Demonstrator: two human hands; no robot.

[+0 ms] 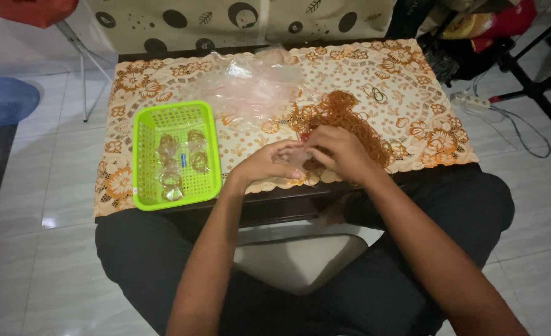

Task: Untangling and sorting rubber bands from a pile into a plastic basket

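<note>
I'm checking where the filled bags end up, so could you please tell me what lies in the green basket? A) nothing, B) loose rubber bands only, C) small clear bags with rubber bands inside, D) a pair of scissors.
C: the green basket holds several small clear bags, each with rubber bands inside.

Between our fingertips (pixel 300 157) something small sits, too covered by our right hand (pixel 341 152) and left hand (pixel 269 163) to tell what. Just beyond our fingers, the near edge of the rubber band pile (pixel 341 118) is hidden. The clear bags (pixel 254 84) farther out blur together.
</note>
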